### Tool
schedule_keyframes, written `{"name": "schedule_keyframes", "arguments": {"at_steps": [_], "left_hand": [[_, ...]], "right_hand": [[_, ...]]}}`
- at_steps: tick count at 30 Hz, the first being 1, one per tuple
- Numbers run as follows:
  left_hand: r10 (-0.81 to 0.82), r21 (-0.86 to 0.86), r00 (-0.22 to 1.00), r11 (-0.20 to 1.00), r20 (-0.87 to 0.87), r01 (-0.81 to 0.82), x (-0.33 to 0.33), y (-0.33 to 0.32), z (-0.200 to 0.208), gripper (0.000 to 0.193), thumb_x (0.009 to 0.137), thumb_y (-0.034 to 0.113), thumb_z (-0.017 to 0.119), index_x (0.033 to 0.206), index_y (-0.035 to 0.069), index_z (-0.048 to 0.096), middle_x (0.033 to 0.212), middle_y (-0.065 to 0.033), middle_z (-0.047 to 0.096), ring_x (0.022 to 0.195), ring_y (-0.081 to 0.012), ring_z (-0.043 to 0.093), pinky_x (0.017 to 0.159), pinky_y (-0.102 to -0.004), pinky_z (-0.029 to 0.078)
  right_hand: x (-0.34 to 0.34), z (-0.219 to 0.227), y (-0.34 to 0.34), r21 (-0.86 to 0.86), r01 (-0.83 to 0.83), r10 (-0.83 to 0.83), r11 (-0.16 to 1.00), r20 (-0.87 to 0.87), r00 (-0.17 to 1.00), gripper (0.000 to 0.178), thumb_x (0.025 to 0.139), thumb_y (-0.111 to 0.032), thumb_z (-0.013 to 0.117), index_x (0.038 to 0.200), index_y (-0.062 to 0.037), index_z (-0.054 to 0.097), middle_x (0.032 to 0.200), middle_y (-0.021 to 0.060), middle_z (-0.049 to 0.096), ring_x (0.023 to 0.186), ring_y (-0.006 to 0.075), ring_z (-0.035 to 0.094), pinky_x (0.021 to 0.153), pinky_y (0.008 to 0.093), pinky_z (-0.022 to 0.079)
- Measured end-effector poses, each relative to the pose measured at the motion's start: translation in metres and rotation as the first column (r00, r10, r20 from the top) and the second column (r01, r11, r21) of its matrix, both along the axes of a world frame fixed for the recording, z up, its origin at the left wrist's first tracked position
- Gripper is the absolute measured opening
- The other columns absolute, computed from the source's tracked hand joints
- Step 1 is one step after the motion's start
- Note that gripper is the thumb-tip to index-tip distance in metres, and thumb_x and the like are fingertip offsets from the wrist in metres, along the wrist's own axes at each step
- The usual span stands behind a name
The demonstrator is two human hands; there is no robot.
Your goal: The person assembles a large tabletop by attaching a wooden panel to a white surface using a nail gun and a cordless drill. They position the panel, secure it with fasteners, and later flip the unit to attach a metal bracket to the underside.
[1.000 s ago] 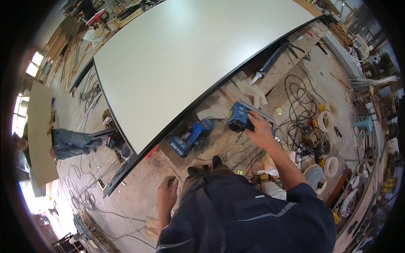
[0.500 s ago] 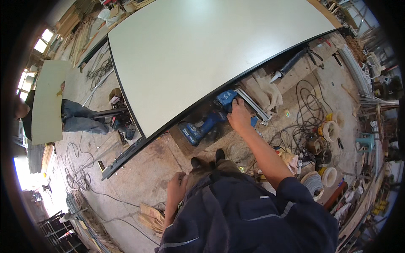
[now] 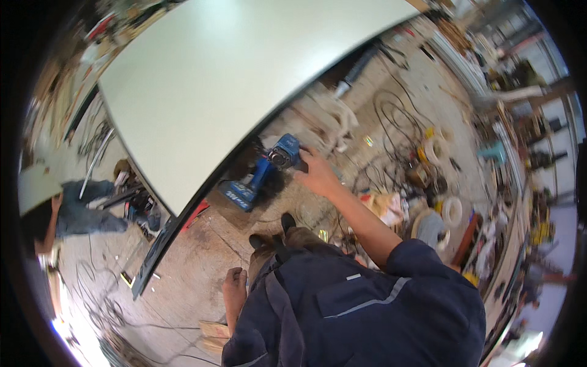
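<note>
Near the middle of the frame, the right hand (image 3: 317, 174) has its fingers closed around a blue-and-black handheld power tool (image 3: 285, 150), its round dark end facing the viewer. Just below and left of that tool lies a blue cordless tool with a chunky battery base (image 3: 243, 191) — beside the dark edge of a large, smooth off-white panel (image 3: 202, 92) filling the upper left. The left hand (image 3: 235, 286) (lower centre) hangs half-open, fingers loosely bent — apparently empty.
</note>
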State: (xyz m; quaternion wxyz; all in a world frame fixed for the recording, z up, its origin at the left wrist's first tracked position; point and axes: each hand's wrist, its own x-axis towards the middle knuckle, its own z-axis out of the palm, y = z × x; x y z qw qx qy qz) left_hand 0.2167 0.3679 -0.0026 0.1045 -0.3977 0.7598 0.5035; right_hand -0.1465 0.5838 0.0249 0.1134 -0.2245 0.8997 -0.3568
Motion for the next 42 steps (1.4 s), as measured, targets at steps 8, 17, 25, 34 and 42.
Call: {"name": "schedule_keyframes", "arguments": {"at_steps": [8, 17, 25, 34, 42], "left_hand": [[-0.542, 0.103, 0.839, 0.833, -0.05, 0.544, -0.042, -0.012, -0.066, 0.025, 0.097, 0.018, 0.067, 0.113, -0.001, 0.067, 0.097, -0.0205, 0.073, 0.089, -0.0279, 0.072, 0.079, -0.0379, 0.056], [-0.372, 0.33, 0.922, 0.888, 0.104, 0.321, -0.085, -0.002, -0.104, 0.035, 0.1, 0.027, 0.064, 0.115, -0.005, 0.063, 0.092, -0.0156, 0.071, 0.075, -0.0201, 0.069, 0.068, -0.0316, 0.055], [-0.195, 0.241, 0.857, 0.967, 0.478, 0.085, 0.016, 0.006, -0.138, 0.033, 0.098, 0.029, 0.066, 0.11, -0.002, 0.062, 0.087, -0.0168, 0.072, 0.065, -0.0199, 0.069, 0.056, -0.0318, 0.056], [-0.198, 0.059, 0.905, 0.98, 0.376, 0.19, 0.007, 0.027, -0.094, 0.038, 0.101, 0.033, 0.063, 0.11, -0.004, 0.065, 0.089, -0.0133, 0.072, 0.073, -0.0188, 0.07, 0.067, -0.0327, 0.057], [-0.233, -0.132, 0.947, 0.955, 0.219, 0.265, 0.026, 0.053, -0.068, 0.037, 0.098, 0.035, 0.064, 0.11, 0.0, 0.069, 0.095, -0.017, 0.074, 0.088, -0.0244, 0.072, 0.079, -0.0392, 0.056]], "right_hand": [[0.164, 0.029, 0.209, -0.007, 0.35, -0.339, 0.937, 0.23, 0.912, 0.068, 0.079, -0.016, 0.079, 0.139, 0.0053, 0.053, 0.136, 0.0256, 0.056, 0.123, 0.0443, 0.057, 0.105, 0.0424, 0.045], [0.365, -0.032, 0.482, 0.845, 0.35, -0.806, 0.405, 0.149, 0.572, 0.037, 0.069, -0.021, 0.078, 0.099, 0.0005, 0.074, 0.088, 0.0266, 0.07, 0.09, 0.0414, 0.071, 0.08, 0.0476, 0.056], [0.336, -0.189, 0.504, 0.451, 0.745, -0.805, 0.491, 0.562, 0.19, 0.039, 0.081, -0.006, 0.074, 0.118, 0.0056, 0.068, 0.081, 0.0093, 0.071, 0.065, 0.019, 0.068, 0.058, 0.0351, 0.054], [0.206, -0.355, 0.58, 0.492, 0.495, -0.546, 0.716, -0.047, 0.836, 0.057, 0.078, -0.013, 0.069, 0.131, 0.0062, 0.06, 0.127, 0.0329, 0.059, 0.113, 0.0499, 0.059, 0.101, 0.0517, 0.048], [0.138, -0.35, 0.422, 0.474, -0.312, 0.29, 0.823, 0.121, 0.949, 0.013, 0.08, -0.019, 0.067, 0.084, -0.0067, 0.071, 0.07, 0.0195, 0.062, 0.066, 0.0368, 0.063, 0.06, 0.0519, 0.05]]}}
